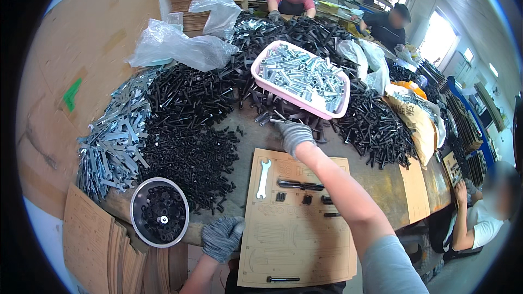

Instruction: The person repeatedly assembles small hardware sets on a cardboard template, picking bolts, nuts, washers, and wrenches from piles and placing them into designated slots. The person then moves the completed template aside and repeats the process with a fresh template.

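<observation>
My left hand (222,238), in a grey knit glove, is curled closed at the left edge of a printed cardboard sheet (294,223). On that sheet lie an open-end wrench (263,178), black rod-like parts (300,185), small black pieces (307,200) and, near its lower edge, a black bolt (283,279). My right arm crosses above the sheet. Beyond it, my gloved right hand (296,136) is closed at the fingertips around a small silver metal sleeve (277,121), just below a pink basket (261,81) full of silver sleeves. The fingers partly hide it.
Piles of black bolts (188,163) and silver wrenches (117,136) cover the table's left side. A metal bowl (133,212) of black nuts stands near the front edge. More bolts (376,130) lie right. Cardboard sheets (98,239) stack at lower left. Three co-workers sit around.
</observation>
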Tool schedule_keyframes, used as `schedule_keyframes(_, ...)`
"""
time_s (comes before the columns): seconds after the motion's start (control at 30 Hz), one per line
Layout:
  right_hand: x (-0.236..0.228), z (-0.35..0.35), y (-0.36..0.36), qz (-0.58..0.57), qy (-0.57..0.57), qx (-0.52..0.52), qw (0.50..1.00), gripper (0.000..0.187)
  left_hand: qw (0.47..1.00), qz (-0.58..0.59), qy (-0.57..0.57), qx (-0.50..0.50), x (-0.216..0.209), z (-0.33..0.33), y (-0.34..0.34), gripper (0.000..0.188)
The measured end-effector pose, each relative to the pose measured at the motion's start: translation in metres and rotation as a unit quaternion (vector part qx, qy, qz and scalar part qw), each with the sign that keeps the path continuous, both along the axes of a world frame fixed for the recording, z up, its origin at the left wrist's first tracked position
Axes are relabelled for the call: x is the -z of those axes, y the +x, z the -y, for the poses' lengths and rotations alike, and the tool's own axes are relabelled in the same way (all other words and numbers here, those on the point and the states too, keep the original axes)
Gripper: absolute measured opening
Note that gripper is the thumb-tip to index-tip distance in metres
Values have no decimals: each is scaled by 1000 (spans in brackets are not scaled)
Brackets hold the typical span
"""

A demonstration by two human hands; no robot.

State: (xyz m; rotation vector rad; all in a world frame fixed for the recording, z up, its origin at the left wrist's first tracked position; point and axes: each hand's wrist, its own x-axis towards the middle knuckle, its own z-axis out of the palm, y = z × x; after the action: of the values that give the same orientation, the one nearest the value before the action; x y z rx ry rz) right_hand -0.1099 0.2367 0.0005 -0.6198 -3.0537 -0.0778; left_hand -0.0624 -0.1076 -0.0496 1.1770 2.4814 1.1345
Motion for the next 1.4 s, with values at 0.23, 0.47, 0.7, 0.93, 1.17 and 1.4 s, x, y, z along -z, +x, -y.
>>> schedule_keyframes(0.23, 19, -14, -62, 50, -31, 134, 989, 39, 997, -32, 71, -26, -4, -1, 1, 18)
schedule_keyframes(0.47, -21, 7, 21, -35, 16, 56, 998, 17, 996, -10, 82, -16, 7, -3, -1, 17)
schedule_keyframes(0.7, -80, 55, 205, -85, -149, 13, 985, 26, 996, -20, 86, -11, 6, -10, 2, 18)
schedule_keyframes(0.93, -16, 83, 282, -73, -230, -59, 969, 18, 997, -15, 69, -22, -1, -12, 5, 20)
schedule_keyframes(1.17, -14, 79, 286, -70, -236, -76, 966, 30, 986, 158, 46, -4, -21, -37, -15, 30)
schedule_keyframes(1.4, -37, -98, 163, -357, -550, 251, 712, 48, 811, 548, 173, 112, -87, -218, -87, 40)
